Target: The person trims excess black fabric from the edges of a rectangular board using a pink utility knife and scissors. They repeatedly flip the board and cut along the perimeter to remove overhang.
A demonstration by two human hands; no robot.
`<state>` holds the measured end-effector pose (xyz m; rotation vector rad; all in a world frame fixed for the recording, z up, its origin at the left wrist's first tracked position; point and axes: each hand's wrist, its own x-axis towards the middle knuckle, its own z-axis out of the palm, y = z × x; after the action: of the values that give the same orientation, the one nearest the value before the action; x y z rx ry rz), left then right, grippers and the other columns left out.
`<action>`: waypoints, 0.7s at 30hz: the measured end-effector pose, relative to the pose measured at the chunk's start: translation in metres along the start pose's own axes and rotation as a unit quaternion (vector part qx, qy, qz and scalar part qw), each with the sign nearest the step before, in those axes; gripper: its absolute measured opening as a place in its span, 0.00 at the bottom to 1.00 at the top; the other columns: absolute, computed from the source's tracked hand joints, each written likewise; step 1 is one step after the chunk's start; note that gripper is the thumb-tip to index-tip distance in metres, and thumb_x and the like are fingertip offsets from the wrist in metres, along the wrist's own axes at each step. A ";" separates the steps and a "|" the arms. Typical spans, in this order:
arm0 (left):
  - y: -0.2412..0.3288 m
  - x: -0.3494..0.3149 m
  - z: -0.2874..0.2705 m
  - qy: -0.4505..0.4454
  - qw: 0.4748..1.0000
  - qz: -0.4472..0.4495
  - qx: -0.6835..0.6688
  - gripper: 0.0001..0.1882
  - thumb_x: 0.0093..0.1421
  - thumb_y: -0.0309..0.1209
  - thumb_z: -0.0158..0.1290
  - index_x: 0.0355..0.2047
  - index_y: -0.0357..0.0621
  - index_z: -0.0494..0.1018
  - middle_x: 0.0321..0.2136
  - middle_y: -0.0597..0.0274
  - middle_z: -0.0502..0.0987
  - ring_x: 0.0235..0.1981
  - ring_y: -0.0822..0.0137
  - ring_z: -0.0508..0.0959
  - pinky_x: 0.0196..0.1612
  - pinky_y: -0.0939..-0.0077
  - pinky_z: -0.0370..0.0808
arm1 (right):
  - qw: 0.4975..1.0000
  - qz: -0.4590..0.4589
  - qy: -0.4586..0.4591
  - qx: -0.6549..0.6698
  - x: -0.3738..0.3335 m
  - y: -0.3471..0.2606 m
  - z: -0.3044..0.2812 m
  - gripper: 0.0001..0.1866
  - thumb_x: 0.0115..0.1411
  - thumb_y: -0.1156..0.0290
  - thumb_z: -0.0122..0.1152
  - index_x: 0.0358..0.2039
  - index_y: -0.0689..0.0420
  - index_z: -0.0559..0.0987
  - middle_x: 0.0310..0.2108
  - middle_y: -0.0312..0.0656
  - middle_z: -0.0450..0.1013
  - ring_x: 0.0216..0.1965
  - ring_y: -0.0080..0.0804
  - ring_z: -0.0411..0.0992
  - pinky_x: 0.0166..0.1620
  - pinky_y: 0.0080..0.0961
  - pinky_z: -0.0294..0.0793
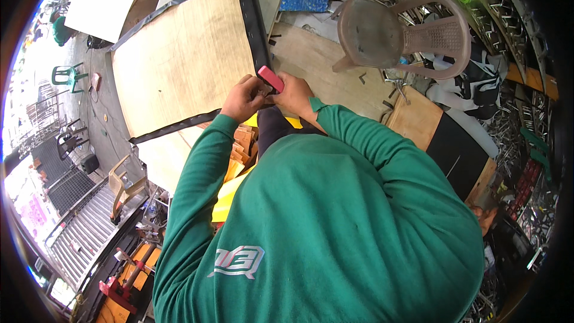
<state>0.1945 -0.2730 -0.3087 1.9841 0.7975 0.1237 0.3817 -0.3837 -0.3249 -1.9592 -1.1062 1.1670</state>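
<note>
A wooden panel (pixel 185 54) lies ahead of me, its edges wrapped in black covering (pixel 250 15) folded over onto the bare wood. At the panel's near right corner, my right hand (pixel 293 93) grips a tool with a flat pink body (pixel 271 79); its working end is hidden, so its exact kind does not show. Close beside it my left hand (pixel 244 99) is closed, its fingers pinching the black covering at that corner. The two hands nearly touch. Both forearms are in green sleeves.
A brown plastic chair (pixel 373 36) stands at the far right, near a blue wrapped bundle (pixel 305 2). Below my arms are yellow material (pixel 226 197) and stacked wood pieces (pixel 241 143). Metal frames (pixel 532 215) crowd the right side. A beige chair (pixel 124 184) stands left.
</note>
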 end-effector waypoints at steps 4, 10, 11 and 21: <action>0.005 -0.023 0.012 0.112 0.966 -0.023 0.230 0.49 0.55 0.55 0.74 0.72 0.51 0.67 0.75 0.47 0.61 0.78 0.41 0.57 0.77 0.40 0.54 | 0.997 -0.027 -0.035 -0.062 0.013 -0.015 -0.012 0.34 0.43 0.57 0.90 0.47 0.56 0.80 0.40 0.51 0.84 0.44 0.57 0.83 0.47 0.47 0.80; -0.003 -0.025 0.036 0.067 0.928 -0.135 0.341 0.71 0.48 0.83 0.62 0.84 0.59 0.52 0.85 0.46 0.33 0.85 0.42 0.28 0.81 0.34 0.30 | 0.984 -0.060 -0.105 -0.131 0.032 -0.032 -0.021 0.39 0.39 0.60 0.90 0.49 0.59 0.78 0.48 0.54 0.83 0.51 0.57 0.82 0.52 0.51 0.80; -0.006 -0.023 0.036 0.055 0.923 -0.146 0.353 0.70 0.50 0.85 0.58 0.84 0.60 0.52 0.85 0.46 0.33 0.85 0.41 0.27 0.80 0.33 0.27 | 0.982 -0.075 -0.108 -0.139 0.036 -0.033 -0.021 0.39 0.39 0.60 0.90 0.49 0.59 0.78 0.49 0.54 0.83 0.52 0.57 0.82 0.53 0.51 0.80; -0.008 -0.021 0.028 0.056 0.954 -0.142 0.258 0.56 0.63 0.72 0.58 0.84 0.74 0.48 0.85 0.47 0.32 0.85 0.42 0.27 0.80 0.35 0.25 | 0.982 -0.186 -0.042 0.012 -0.008 0.012 -0.037 0.24 0.70 0.44 0.66 0.51 0.52 0.78 0.38 0.56 0.82 0.41 0.64 0.81 0.43 0.56 0.80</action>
<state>0.1852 -0.3032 -0.3254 2.3318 1.2805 -0.1592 0.4168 -0.3989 -0.3156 -1.6056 -1.4218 1.0590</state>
